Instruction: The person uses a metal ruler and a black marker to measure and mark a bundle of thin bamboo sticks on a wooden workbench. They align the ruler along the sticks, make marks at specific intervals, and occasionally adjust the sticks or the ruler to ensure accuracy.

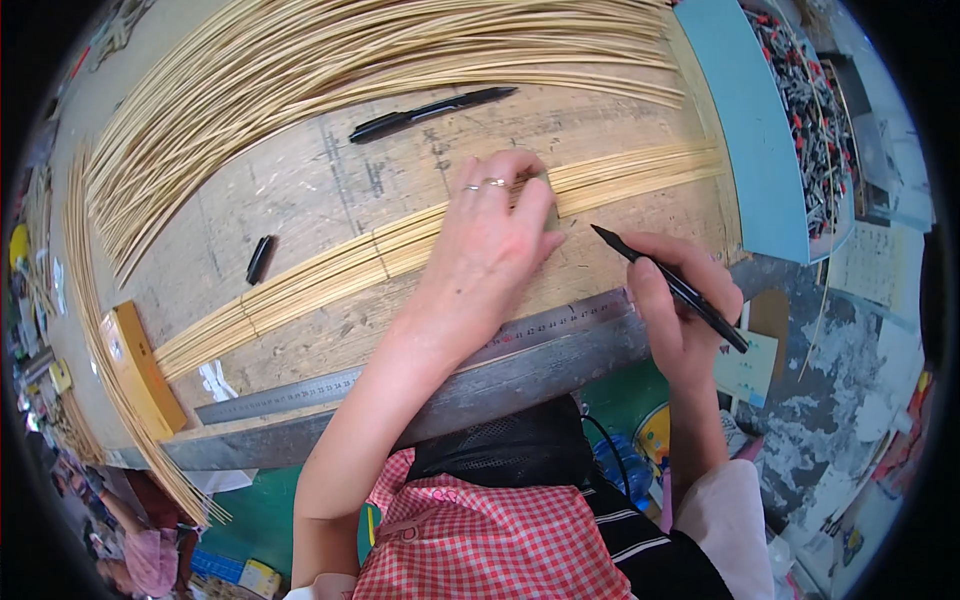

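Left hand flat and spread, palm down, fingers pressing on a flat band of thin pale bamboo strips laid side by side on the scuffed wooden worktop; two rings on its fingers. Long axis of the band running from low on the left, past the wrist, up under the fingertips and on to the right, toward the pale blue tray full of small dark and red pieces. Right hand closed around a black marker pen, uncapped, tip pointing up and left toward the band, hovering just beside the left thumb but apart from the strips. Left hand therefore the one on the band, right hand near and just below it. Between both wrists and the band, a long steel ruler lying along the grey metal edge of the bench, roughly parallel to the strips. Well beyond the left fingers, a second black pen, capped, lying on the wood, and above it a large loose sheaf of the same slender, smooth, straw-coloured strips fanning out in a curve. Left of the left forearm, a small black pen cap near the band, and further down a yellow wooden block at the bench corner. Faint pencil lines across the worn, matte board.
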The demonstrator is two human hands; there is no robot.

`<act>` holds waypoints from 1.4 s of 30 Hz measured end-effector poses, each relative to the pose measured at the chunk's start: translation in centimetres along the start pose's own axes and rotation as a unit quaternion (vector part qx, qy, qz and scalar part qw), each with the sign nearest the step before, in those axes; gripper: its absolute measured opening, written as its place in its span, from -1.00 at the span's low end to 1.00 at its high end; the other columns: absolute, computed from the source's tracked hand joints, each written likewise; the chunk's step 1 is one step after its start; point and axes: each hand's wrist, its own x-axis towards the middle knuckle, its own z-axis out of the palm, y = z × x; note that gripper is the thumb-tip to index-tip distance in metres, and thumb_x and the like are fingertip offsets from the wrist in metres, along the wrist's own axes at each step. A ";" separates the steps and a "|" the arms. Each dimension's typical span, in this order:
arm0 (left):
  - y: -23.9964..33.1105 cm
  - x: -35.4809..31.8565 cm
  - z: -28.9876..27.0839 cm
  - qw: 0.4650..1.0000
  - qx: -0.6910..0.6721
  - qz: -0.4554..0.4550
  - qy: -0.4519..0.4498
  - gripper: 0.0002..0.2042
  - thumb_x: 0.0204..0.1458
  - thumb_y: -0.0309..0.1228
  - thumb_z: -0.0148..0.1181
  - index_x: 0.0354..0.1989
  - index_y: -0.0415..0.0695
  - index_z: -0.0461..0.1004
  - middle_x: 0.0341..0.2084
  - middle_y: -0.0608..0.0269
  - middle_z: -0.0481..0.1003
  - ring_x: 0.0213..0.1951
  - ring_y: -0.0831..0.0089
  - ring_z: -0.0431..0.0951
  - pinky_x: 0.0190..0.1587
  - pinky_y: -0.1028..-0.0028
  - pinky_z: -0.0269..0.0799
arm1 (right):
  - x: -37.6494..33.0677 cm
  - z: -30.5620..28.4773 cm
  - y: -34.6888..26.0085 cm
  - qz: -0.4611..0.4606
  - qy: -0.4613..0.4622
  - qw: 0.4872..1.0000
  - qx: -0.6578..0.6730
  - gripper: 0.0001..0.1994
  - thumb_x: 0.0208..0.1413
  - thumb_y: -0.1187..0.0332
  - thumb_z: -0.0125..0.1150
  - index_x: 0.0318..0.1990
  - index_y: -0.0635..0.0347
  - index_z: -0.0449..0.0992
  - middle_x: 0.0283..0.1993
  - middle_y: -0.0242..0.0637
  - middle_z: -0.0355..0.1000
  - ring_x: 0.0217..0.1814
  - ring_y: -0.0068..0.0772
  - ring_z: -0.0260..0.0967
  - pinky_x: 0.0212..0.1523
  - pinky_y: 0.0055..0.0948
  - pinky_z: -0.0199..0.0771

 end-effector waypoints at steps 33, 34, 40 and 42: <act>-6.8 -11.1 -16.8 0.958 -0.059 -0.234 0.157 -0.73 0.07 -0.58 0.34 -0.05 -0.24 0.51 -0.27 0.19 0.55 -0.23 0.41 0.58 -0.13 0.44 0.48 | -1.4 14.2 -6.9 0.027 -0.216 0.911 0.350 -0.69 0.30 0.53 0.10 0.15 0.37 0.52 -0.28 -0.26 0.56 -0.46 -0.73 0.30 -0.42 -0.67 0.35; -6.1 -11.4 -16.7 0.945 -0.126 -0.225 0.204 -0.71 0.08 -0.60 0.33 -0.02 -0.24 0.50 -0.28 0.19 0.54 -0.23 0.44 0.57 -0.15 0.45 0.48 | -1.8 14.3 -6.9 0.028 -0.223 0.903 0.367 -0.69 0.30 0.53 0.08 0.16 0.37 0.52 -0.26 -0.24 0.56 -0.46 -0.71 0.31 -0.41 -0.65 0.36; -3.8 -15.3 -14.3 0.791 -0.474 -0.256 0.290 -0.68 0.16 -0.61 0.27 0.07 -0.29 0.39 -0.15 0.20 0.48 -0.15 0.53 0.54 -0.04 0.49 0.51 | -3.1 14.7 -7.1 0.026 -0.258 0.878 0.401 -0.67 0.31 0.52 0.02 0.18 0.39 0.50 -0.23 -0.18 0.58 -0.44 -0.66 0.33 -0.35 -0.61 0.42; -3.7 -15.9 -13.8 0.764 -0.512 -0.262 0.292 -0.70 0.16 -0.63 0.25 0.04 -0.27 0.38 -0.16 0.18 0.48 -0.13 0.49 0.55 -0.02 0.46 0.52 | -3.0 14.8 -7.2 0.027 -0.271 0.877 0.395 -0.66 0.31 0.51 0.03 0.18 0.37 0.50 -0.22 -0.20 0.59 -0.44 -0.67 0.33 -0.36 -0.61 0.42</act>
